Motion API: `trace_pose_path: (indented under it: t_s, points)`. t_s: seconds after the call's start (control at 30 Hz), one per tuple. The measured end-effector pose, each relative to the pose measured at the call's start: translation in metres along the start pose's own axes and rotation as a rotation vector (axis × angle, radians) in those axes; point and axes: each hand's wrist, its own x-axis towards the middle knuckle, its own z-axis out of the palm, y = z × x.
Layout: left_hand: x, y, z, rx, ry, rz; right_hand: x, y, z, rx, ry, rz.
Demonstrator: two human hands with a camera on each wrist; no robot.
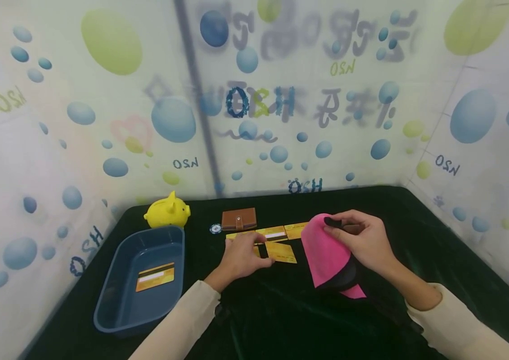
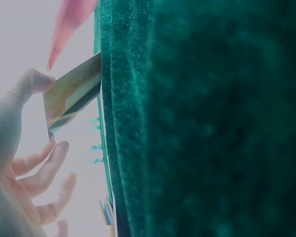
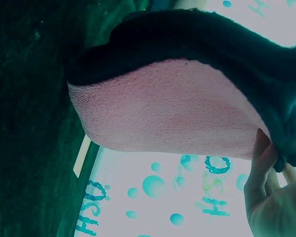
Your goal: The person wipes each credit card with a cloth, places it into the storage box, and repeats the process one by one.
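My left hand (image 1: 241,256) pinches a yellow card (image 1: 281,252) between thumb and finger; the left wrist view has this card (image 2: 71,94) tilted up, one edge at the dark green cloth. With bent fingers my right hand (image 1: 369,239) grips the top of a pink and black cloth (image 1: 325,252), which hangs down in folds. In the right wrist view the cloth's pink side (image 3: 167,108) faces the camera, and fingers hold its corner. Behind my left hand, more yellow cards (image 1: 272,233) lie in a row, partly hidden by the hand and the pink cloth.
At the left, a blue tray (image 1: 116,272) has one yellow card (image 1: 155,277) in it. A yellow piggy bank (image 1: 167,212) stands behind the tray. Near the back are a brown wallet (image 1: 238,219) and a round chip (image 1: 215,229). A patterned curtain (image 1: 254,125) surrounds the dark green tabletop.
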Motion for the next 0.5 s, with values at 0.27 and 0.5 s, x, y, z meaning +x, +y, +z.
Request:
trace_pose_path:
  t_s: [0.27, 0.5]
  points:
    - [-0.0046, 0.0039, -0.0036, -0.133, 0.033, 0.032, -0.0003, -0.0016, 0.0011, 0.010, -0.005, 0.003]
    - [-0.0066, 0.0081, -0.0073, -0.203, 0.027, 0.030, -0.0006, -0.0023, 0.0020, 0.018, -0.011, 0.005]
